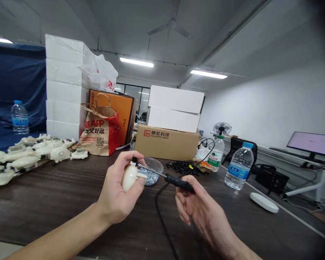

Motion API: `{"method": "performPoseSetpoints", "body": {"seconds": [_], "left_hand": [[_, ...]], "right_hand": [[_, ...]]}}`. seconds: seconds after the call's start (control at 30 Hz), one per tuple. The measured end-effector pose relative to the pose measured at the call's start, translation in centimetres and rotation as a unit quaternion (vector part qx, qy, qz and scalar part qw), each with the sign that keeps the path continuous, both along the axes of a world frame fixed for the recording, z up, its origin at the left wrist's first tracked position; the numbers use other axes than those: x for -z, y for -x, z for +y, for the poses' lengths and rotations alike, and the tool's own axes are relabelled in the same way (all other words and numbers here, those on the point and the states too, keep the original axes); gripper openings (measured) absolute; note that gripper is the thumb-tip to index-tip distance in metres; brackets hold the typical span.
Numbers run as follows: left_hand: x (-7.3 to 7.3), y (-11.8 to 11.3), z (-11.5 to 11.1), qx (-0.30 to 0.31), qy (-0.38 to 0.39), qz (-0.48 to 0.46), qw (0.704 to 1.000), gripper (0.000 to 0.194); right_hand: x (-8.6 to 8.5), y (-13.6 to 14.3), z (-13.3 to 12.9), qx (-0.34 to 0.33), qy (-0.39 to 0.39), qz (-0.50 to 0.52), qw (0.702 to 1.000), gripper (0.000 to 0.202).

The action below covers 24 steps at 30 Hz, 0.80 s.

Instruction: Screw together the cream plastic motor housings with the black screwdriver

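Observation:
My left hand [116,193] is wrapped round a cream plastic housing [129,177], held up above the table. A small black part [134,159] sits at the top of the housing, by my fingertips. In my right hand [203,206] is a screwdriver [180,182] with a black handle. Its metal shaft points left, and the tip reaches the black part or very near it; exact contact is too small to tell. Behind the housing stands a clear round bowl [155,166] of small shiny metal pieces, partly hidden by my left hand.
Many cream housings [40,150] are heaped at the left. Small black parts [182,167] lie behind the screwdriver. A black cable [162,216] crosses the table. Water bottles [238,168] and a white oval object [264,202] stand right; a paper bag [100,133] and carton [166,144] stand behind.

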<state>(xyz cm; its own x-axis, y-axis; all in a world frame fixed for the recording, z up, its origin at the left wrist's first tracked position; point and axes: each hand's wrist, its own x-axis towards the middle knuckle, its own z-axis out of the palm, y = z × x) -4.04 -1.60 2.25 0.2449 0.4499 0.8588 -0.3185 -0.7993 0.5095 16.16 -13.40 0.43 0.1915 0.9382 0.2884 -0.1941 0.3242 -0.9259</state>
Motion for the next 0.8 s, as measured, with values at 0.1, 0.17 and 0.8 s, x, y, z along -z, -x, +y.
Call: {"method": "performPoseSetpoints", "body": {"seconds": [0.1, 0.17, 0.8], "left_hand": [[0.05, 0.0, 0.13, 0.009, 0.008, -0.006, 1.0, 0.038], [0.05, -0.08, 0.15, 0.009, 0.006, -0.006, 1.0, 0.038], [0.01, -0.14, 0.53, 0.011, 0.016, 0.001, 1.0, 0.038]], "right_hand": [[-0.33, 0.13, -0.27, -0.017, 0.0, 0.014, 1.0, 0.027], [-0.35, 0.07, -0.2, 0.026, 0.0, -0.006, 1.0, 0.035], [-0.3, 0.03, -0.04, 0.015, 0.002, -0.033, 0.999, 0.034]]}}
